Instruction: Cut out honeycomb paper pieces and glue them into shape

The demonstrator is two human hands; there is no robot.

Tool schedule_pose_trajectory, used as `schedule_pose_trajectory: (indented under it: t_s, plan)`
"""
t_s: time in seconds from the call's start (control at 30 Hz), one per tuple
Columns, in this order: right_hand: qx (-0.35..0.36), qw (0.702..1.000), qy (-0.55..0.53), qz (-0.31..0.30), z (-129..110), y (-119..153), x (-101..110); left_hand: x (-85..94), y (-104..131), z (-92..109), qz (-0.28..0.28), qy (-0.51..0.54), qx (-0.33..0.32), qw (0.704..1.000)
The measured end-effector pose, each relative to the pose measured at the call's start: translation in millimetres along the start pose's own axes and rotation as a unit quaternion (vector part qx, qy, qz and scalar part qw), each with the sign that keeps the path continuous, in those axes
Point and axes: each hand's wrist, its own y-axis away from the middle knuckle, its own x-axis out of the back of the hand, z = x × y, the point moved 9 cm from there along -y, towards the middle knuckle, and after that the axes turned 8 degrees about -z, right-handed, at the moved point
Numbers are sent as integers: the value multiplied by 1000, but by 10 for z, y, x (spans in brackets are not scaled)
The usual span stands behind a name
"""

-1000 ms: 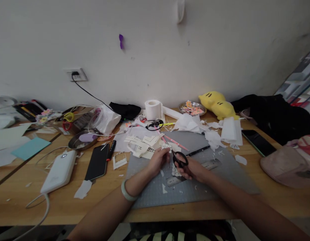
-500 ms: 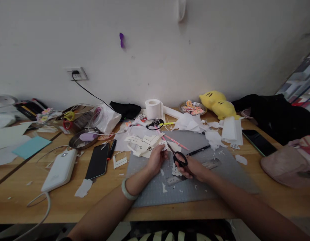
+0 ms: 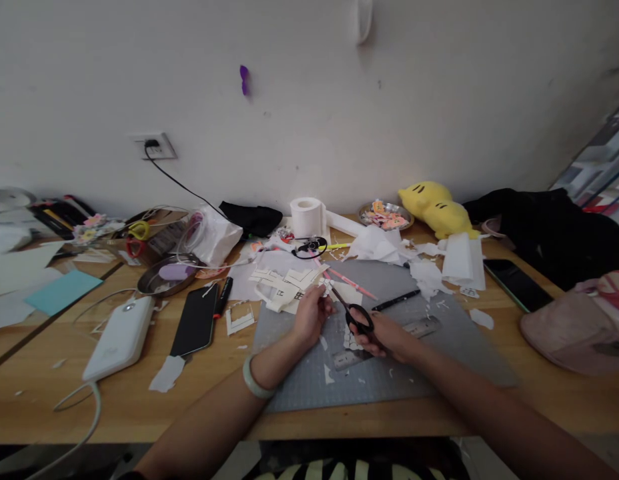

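The right hand [image 3: 385, 335] grips a pair of black-handled scissors [image 3: 349, 311], with its fingers at the handle loops and the blades pointing up and to the left. The left hand [image 3: 311, 316] pinches a small white paper piece [image 3: 326, 287] marked with dark lines between its fingertips. The blades lie just beside this piece; whether they touch it cannot be told. Both hands are over a grey cutting mat [image 3: 309, 390]. A second patterned paper piece [image 3: 350, 340] is partly hidden behind the right hand, near a metal ruler [image 3: 345, 359] lying aslant on the mat. Beyond the left hand rests a heap of cream paper cut-outs [image 3: 284, 285] with black outlines; a pink pencil [image 3: 354, 285] lies to the right of the heap. A black pen [image 3: 397, 300] lies beyond the right hand. A pale bangle [image 3: 251, 380] encircles the left wrist.
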Motion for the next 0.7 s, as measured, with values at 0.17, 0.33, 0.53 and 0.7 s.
schedule_pose_trajectory:
  t_s: [0.17, 0.33, 0.53, 0.7]
  plan:
    - [0, 1000, -9, 6, -4, 0, -8, -8, -2, 5, -7, -15, -4, 1000]
    - [3, 1000, -28, 7, 1, 3, 8, -38, -3, 3, -24, -42, -1, 999]
    - [7, 999, -51, -1, 21, -2, 30, -80, -6, -11, -47, -86, 5, 995]
    - [21, 998, -57, 0, 24, -30, 27, -112, -2, -70, -70, -126, 22, 989]
